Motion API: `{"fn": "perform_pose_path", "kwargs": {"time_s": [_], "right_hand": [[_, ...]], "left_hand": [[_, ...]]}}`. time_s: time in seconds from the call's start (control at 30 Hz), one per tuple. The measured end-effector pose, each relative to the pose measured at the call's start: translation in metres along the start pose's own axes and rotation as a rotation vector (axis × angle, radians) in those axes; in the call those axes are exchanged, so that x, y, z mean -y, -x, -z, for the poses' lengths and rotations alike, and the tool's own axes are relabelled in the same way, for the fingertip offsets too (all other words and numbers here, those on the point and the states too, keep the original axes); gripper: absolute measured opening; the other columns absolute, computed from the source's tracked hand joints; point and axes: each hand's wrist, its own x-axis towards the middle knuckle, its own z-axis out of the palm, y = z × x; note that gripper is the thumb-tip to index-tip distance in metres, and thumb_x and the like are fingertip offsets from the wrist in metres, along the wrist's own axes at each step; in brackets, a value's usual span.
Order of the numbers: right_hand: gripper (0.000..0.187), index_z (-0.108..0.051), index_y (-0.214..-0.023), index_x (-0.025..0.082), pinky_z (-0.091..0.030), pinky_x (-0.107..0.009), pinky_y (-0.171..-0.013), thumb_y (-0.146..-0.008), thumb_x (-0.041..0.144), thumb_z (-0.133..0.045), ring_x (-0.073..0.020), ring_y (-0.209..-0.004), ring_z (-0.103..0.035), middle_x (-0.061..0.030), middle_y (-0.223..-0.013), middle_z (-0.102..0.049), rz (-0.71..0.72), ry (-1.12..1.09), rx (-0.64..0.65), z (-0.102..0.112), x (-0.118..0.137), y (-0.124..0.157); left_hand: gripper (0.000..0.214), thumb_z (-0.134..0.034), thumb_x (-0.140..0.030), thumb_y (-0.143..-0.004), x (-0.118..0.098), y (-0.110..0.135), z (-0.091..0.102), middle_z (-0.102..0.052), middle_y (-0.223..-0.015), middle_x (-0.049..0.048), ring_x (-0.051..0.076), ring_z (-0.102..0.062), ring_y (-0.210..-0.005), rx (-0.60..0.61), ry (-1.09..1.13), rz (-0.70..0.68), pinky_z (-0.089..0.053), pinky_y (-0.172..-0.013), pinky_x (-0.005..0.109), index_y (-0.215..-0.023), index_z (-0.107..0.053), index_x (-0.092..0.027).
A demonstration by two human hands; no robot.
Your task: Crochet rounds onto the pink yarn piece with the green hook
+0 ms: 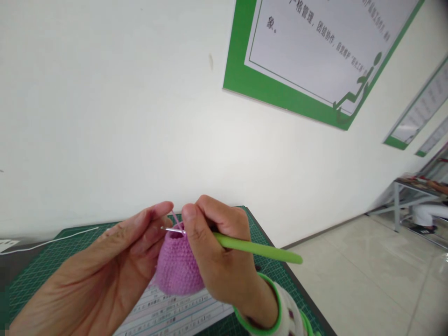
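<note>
A pink-purple crocheted piece (180, 266), cup-shaped with an opening at the top, hangs between my two hands over the table. My right hand (222, 247) grips a crochet hook (259, 248) with a green handle, its metal tip pointing left across the rim of the piece. My left hand (129, 256) is closed at the piece's left side, its index finger raised with a strand of pink yarn (176, 217) running from it down to the hook. My right fingers cover part of the rim and the right side.
Beneath my hands lie a printed paper sheet (168, 313) and a green cutting mat (38, 266). A white cord (52, 241) crosses the mat at left. A white wall (140, 116) with a green-bordered poster (297, 60) rises behind. Another person's leg (429, 212) shows by a far-right table (397, 200).
</note>
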Motion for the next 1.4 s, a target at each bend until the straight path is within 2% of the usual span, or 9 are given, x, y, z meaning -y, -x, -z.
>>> {"fn": "perform_pose_path", "kwargs": {"time_s": [0.2,0.37,0.6,0.7,0.8,0.9,1.03,1.2,1.4], "right_hand": [[0.043,-0.028,-0.060,0.020,-0.023,-0.022,-0.041,-0.094,0.029,-0.053,-0.0045,-0.044,-0.025,0.0084,-0.050,-0.026,-0.011,0.044,-0.003,-0.004,-0.002,0.002],[0.040,-0.029,-0.061,0.021,-0.025,-0.022,-0.040,-0.094,0.026,-0.052,-0.0052,-0.043,-0.025,0.0084,-0.049,-0.031,0.022,0.054,0.002,-0.003,0.001,0.004],[0.038,-0.036,-0.060,0.021,-0.030,-0.023,-0.040,-0.090,0.025,-0.058,-0.0058,-0.042,-0.029,0.0083,-0.047,-0.036,0.075,0.166,-0.017,0.004,0.007,0.004],[0.031,-0.047,-0.062,0.022,-0.031,-0.023,-0.041,-0.088,0.030,-0.062,-0.0057,-0.042,-0.036,0.0078,-0.049,-0.043,0.092,0.221,0.030,0.007,0.014,0.005],[0.027,-0.051,-0.064,0.021,-0.035,-0.022,-0.044,-0.089,0.030,-0.060,-0.0059,-0.045,-0.044,0.0062,-0.052,-0.050,0.097,0.273,0.053,0.010,0.021,0.007],[0.031,-0.043,-0.060,0.021,-0.040,-0.022,-0.048,-0.088,0.023,-0.058,-0.0068,-0.047,-0.046,0.0053,-0.052,-0.049,0.161,0.346,0.017,0.012,0.024,0.009],[0.035,-0.034,-0.060,0.021,-0.036,-0.022,-0.045,-0.086,0.016,-0.057,-0.0056,-0.044,-0.039,0.0065,-0.050,-0.041,0.289,0.386,-0.047,0.010,0.023,0.011],[0.021,-0.043,-0.070,0.021,-0.032,-0.025,-0.047,-0.088,0.017,-0.052,-0.0066,-0.051,-0.041,0.0048,-0.057,-0.044,0.367,0.523,-0.056,0.004,0.020,0.019],[0.017,-0.043,-0.076,0.022,-0.037,-0.026,-0.051,-0.092,0.020,-0.045,-0.0088,-0.052,-0.045,0.0037,-0.058,-0.048,0.414,0.530,-0.182,-0.010,0.006,0.023]], "left_hand": [[0.024,-0.065,-0.038,-0.087,0.006,0.005,-0.002,-0.078,-0.117,0.0003,0.025,-0.067,-0.118,-0.031,0.141,0.056,-0.061,-0.088,0.021,-0.106,-0.078,-0.033],[0.040,-0.085,-0.039,-0.066,0.008,0.004,-0.008,-0.080,-0.113,-0.0028,0.028,-0.068,-0.117,-0.059,0.050,-0.004,-0.061,-0.085,0.020,-0.106,-0.078,-0.039],[0.044,-0.084,-0.032,-0.069,0.014,0.000,0.000,-0.080,-0.074,-0.0065,0.020,-0.074,-0.066,0.154,-0.220,-0.139,-0.065,-0.060,0.024,-0.107,-0.074,-0.051],[0.046,-0.086,-0.032,-0.065,0.012,0.004,0.003,-0.080,-0.070,-0.0036,0.020,-0.071,-0.057,0.133,-0.203,-0.151,-0.063,-0.052,0.025,-0.107,-0.075,-0.049],[0.048,-0.087,-0.032,-0.061,0.008,0.007,0.002,-0.082,-0.081,-0.0002,0.025,-0.075,-0.065,0.107,-0.149,-0.125,-0.065,-0.057,0.027,-0.105,-0.077,-0.046],[0.052,-0.088,-0.033,-0.058,0.009,0.009,0.004,-0.082,-0.091,0.0034,0.033,-0.078,-0.079,0.100,-0.135,-0.086,-0.067,-0.065,0.034,-0.108,-0.078,-0.042],[0.058,-0.089,-0.033,-0.056,0.014,0.011,0.009,-0.082,-0.100,0.0060,0.035,-0.077,-0.077,0.073,-0.129,-0.034,-0.068,-0.064,0.039,-0.111,-0.076,-0.043],[0.059,-0.088,-0.034,-0.056,0.012,0.017,0.006,-0.082,-0.084,0.0047,0.033,-0.077,-0.065,0.019,-0.153,-0.013,-0.066,-0.054,0.035,-0.112,-0.075,-0.044],[0.056,-0.090,-0.041,-0.053,0.012,0.019,0.000,-0.077,-0.071,0.0020,0.028,-0.074,-0.060,-0.068,-0.225,-0.171,-0.064,-0.049,0.028,-0.108,-0.077,-0.045]]}}
